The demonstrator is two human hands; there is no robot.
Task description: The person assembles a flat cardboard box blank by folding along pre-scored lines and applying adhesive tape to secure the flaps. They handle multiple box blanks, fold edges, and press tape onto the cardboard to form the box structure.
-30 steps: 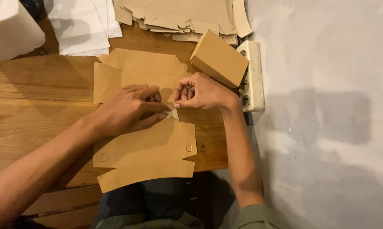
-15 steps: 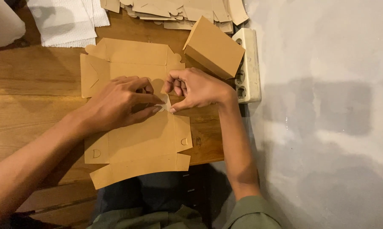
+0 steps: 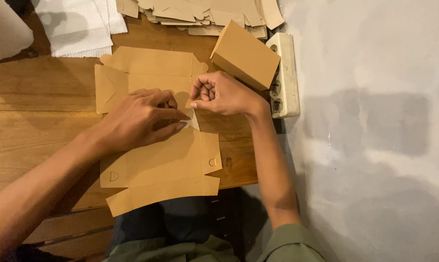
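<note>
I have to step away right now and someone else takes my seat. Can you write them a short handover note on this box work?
Left hand: flat on the unfolded box blank, pinning it to the table.
Right hand: pinching the blank's right side flap at mid-length.
One folded box stands by the power strip; flat blanks are stacked at the far edge.
Done: one box. Left: this blank lies flat, walls not yet raised.

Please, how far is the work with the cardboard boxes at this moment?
One folded brown box already stands by the white power strip. In hand: a flat brown box blank lies unfolded on the wooden table; the left hand presses it, the right hand pinches its edge. A pile of flat blanks lies unfolded.
</note>
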